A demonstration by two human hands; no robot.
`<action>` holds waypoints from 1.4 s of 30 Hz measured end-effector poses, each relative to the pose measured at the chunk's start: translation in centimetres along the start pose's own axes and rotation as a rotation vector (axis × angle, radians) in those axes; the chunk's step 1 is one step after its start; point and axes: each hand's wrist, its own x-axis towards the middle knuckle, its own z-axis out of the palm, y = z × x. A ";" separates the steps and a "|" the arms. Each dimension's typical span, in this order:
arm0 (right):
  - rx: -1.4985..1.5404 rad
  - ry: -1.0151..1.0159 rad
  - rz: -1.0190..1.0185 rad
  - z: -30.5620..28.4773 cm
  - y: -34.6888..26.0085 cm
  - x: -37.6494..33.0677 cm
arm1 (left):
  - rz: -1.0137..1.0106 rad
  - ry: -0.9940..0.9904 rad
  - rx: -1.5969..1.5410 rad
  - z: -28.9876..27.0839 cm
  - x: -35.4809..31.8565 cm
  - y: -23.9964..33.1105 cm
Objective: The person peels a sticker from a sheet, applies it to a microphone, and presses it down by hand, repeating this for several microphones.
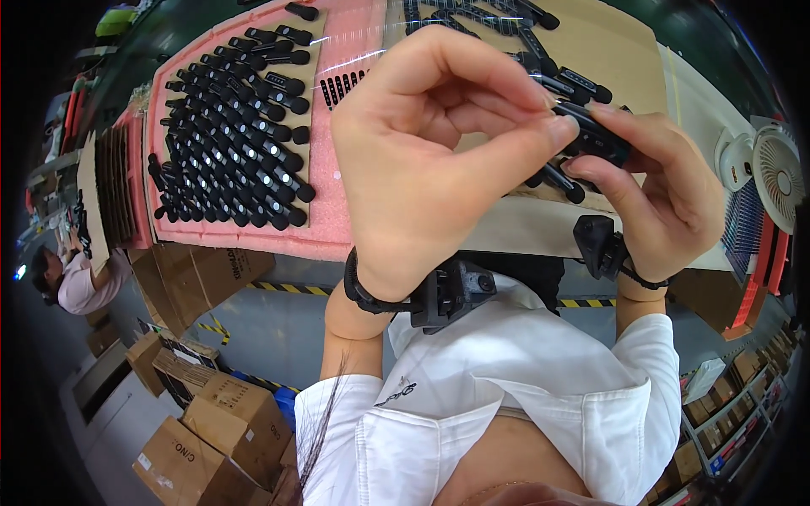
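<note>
Floor: grey, below my table (548, 229), point on bare floor (270, 319)
Floor marking: yellow-and-black striped tape (291, 288) running behind me
Left of me: brown cartons (187, 462) stacked low
Right of me: shelving (739, 393) loaded with boxes
Table's right end: white round fan (778, 173)
Beyond my table: dark green surface (173, 29)

Two wristbands (361, 287), one fan (779, 175), dozens of microphones (285, 83) (roughly).
</note>
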 end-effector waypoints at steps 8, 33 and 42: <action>-0.019 -0.053 -0.006 -0.3 0.7 0.2 | 0.387 -0.058 0.766 -1.1 1.0 -1.9; 0.471 -0.402 0.392 -5.7 29.9 18.5 | 0.121 0.198 0.609 -4.0 0.4 -4.0; -0.557 -0.498 0.792 -2.6 31.6 19.1 | -0.013 0.166 0.795 -6.1 -0.2 -3.5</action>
